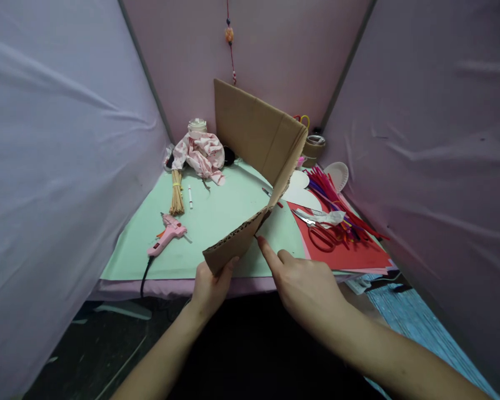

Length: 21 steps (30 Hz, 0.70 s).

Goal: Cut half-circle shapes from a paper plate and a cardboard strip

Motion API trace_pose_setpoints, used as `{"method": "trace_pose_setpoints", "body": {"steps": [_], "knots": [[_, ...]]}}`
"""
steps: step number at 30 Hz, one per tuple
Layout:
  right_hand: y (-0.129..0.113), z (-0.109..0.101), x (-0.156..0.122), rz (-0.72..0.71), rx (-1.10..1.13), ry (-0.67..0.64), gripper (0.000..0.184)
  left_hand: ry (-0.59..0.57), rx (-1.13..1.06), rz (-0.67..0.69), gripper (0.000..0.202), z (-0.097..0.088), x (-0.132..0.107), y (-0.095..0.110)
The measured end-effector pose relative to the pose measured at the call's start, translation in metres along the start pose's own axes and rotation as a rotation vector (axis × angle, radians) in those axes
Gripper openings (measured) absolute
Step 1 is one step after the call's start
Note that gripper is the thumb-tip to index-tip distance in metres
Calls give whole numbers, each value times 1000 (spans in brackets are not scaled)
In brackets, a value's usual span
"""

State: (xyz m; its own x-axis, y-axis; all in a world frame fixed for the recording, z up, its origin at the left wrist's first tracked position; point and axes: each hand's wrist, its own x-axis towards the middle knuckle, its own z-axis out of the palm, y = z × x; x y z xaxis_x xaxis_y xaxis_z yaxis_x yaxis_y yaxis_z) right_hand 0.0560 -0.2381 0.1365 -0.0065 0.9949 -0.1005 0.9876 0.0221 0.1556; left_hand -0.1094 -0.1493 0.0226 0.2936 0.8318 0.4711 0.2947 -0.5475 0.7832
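Note:
A large piece of brown cardboard (260,133) stands folded over the table, its long back panel upright and a shorter flap angled toward me. My left hand (213,286) grips the lower edge of that flap, thumb on the near face. Close to the fold, where the edge looks torn or cut, is the index fingertip of my right hand (302,280). Its other fingers curl under, and a small dark tip shows at the fingertip; what the hand holds is hidden.
A pink glue gun (169,236) lies left with its cord over the table edge. Behind it are a bundle of sticks (176,191) and crumpled patterned cloth (202,154). Red-handled scissors (323,237), pipe cleaners (337,197) and red paper (358,254) lie right. Fabric walls enclose both sides.

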Motion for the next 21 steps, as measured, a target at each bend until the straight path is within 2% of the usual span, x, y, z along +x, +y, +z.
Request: {"method": "trace_pose_setpoints", "body": {"steps": [6,21], "knots": [[2,-3,3,-23,17,-58,71,10,-3,-18,29,0,0,2],[-3,20,5,-29,24,25,67,7,-51,-64,21,0,2,5]]}}
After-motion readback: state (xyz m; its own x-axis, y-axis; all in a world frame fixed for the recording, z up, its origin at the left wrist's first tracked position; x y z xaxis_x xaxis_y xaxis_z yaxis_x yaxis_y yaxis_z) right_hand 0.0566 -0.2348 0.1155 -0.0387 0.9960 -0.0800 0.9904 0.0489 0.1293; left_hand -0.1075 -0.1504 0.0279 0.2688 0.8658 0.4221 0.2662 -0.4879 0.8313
